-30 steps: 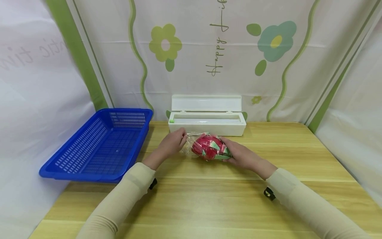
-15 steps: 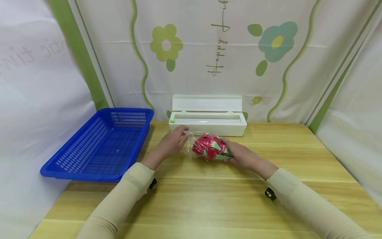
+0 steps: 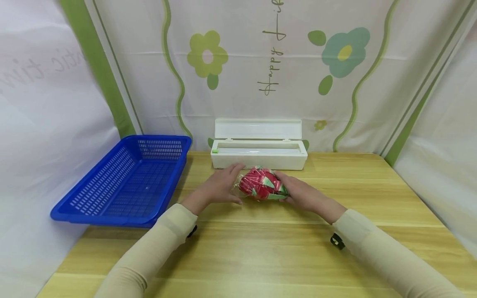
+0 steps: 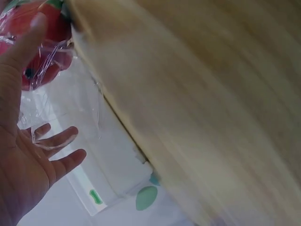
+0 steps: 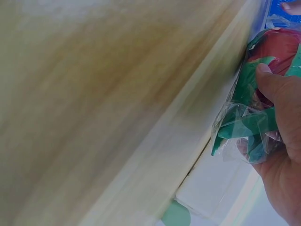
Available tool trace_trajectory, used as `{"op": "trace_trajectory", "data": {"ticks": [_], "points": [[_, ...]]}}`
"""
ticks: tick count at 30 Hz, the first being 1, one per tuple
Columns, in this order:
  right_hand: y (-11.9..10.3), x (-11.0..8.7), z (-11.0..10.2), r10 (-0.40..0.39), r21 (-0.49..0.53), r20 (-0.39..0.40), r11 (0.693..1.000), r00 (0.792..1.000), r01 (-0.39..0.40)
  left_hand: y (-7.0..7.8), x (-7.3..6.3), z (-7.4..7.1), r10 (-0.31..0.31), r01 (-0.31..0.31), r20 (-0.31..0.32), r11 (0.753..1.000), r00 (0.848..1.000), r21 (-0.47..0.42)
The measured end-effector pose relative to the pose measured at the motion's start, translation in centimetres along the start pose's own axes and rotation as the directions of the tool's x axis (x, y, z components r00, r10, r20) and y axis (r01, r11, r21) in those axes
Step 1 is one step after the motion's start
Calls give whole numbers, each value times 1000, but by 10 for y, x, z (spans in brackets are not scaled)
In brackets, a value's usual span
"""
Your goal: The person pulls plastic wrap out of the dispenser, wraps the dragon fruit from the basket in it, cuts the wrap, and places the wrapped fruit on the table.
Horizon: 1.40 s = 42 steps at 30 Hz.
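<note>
A red and green dragon fruit [image 3: 262, 183] with clear plastic film [image 4: 47, 61] around it is in the middle of the head view, over the table. My right hand [image 3: 303, 193] grips its green-tipped right end; the right wrist view shows the thumb [image 5: 273, 82] lying along the fruit and film bunched at that end. At the other end my left hand [image 3: 220, 185] is spread, thumb and fingers apart. Loose film hangs between those fingers in the left wrist view, and the thumb overlaps the fruit there; whether it touches the fruit I cannot tell.
Behind the fruit stands a white cling film box [image 3: 258, 160] with its lid [image 3: 258, 129] raised against the printed curtain. To the left sits a blue plastic basket [image 3: 139, 186]. The wooden table [image 3: 261, 256] stretches toward the front.
The left hand has let go of the film edge it pinched, spread its fingers and moved right, close to the fruit's left end. The right hand keeps its grip.
</note>
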State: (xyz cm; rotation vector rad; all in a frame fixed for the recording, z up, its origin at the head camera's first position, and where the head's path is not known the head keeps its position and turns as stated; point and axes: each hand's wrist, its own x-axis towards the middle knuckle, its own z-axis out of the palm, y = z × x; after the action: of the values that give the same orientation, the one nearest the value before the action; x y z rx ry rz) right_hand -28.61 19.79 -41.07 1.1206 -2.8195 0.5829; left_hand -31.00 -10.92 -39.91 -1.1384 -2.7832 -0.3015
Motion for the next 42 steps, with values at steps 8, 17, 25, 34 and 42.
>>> {"op": "trace_trajectory", "data": {"ticks": [8,17,25,34,42], "points": [[1,0,0,-60,6,-20,998,998,60,3,1,8,-55,54,24,998,998,39],[0,0,0,-58,10,-14,998,998,58,5,-2,8,-5,5,-29,1000,1000,-1],[2,2,1,-69,20,-16,997,998,69,5,-5,-2,-90,102,70,979,993,-177],[2,2,0,-79,37,-26,996,997,80,5,-7,-5,-45,43,-6,984,999,-171],[0,0,-2,-93,48,-25,994,995,94,3,-10,-8,-76,53,-105,978,992,-200]]}}
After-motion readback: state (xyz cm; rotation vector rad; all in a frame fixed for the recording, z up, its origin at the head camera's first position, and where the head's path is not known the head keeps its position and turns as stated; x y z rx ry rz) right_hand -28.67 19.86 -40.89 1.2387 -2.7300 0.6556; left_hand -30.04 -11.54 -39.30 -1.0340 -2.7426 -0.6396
